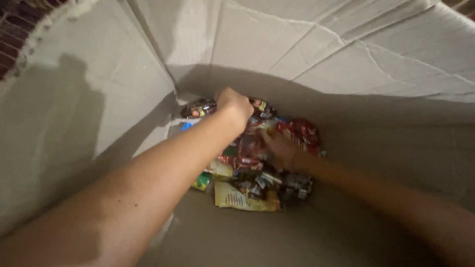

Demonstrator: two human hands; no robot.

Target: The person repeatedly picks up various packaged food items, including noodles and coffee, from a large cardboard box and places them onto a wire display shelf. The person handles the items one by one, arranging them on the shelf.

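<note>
Both my arms reach down into a large cardboard box (pixel 346 54). My left hand (pixel 234 106) is closed around a dark, shiny packet (pixel 198 108) whose ends stick out on both sides of my fist, at the top of a heap of small wrappers. My right hand (pixel 280 147) lies lower in the heap, fingers among red and dark packets (pixel 303 131); whether it grips one cannot be told. A yellow flat pouch (pixel 237 199) lies at the near edge of the heap.
The box's creased cardboard walls rise on every side, with a corner seam (pixel 168 69) at the back left. The heap of mixed wrappers (pixel 267 183) sits on the box floor. A brick-like surface (pixel 15 29) shows outside, at the upper left.
</note>
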